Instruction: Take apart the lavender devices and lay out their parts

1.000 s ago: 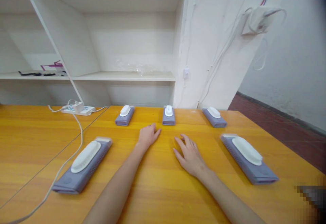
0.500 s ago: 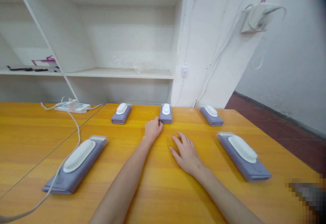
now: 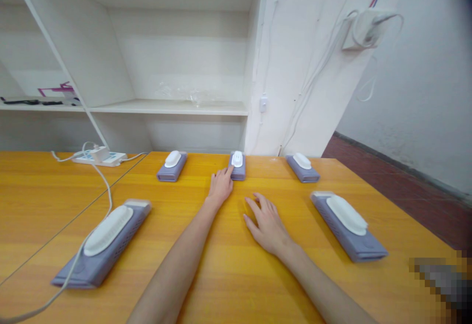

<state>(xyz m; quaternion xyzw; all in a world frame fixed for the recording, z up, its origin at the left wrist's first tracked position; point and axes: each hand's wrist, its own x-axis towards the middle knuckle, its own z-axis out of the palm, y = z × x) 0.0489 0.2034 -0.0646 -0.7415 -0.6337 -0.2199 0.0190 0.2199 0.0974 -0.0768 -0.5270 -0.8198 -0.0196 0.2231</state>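
Note:
Several purple blocks with white oval tops lie on an orange wooden table [image 3: 228, 265]. My left hand [image 3: 220, 186] is stretched forward, its fingertips touching the near end of the middle far block [image 3: 238, 164]; it grips nothing. My right hand [image 3: 268, 223] rests flat on the table with fingers spread, holding nothing. Two more small blocks sit at the far edge, one to the left [image 3: 171, 165] and one to the right [image 3: 303, 167]. Larger-looking blocks lie near me at the left [image 3: 103, 241] and right [image 3: 347, 224].
A white power strip [image 3: 96, 157] sits at the far left, its cable [image 3: 92, 235] running over the near left block. White shelves [image 3: 165, 107] stand behind the table. A wall socket with cords [image 3: 363, 29] hangs at the right. A pixelated patch [image 3: 440, 277] covers the lower right.
My left hand has slid forward from the bare table until its fingertips touch the middle far block. My right hand has stayed flat. The view has shifted slightly.

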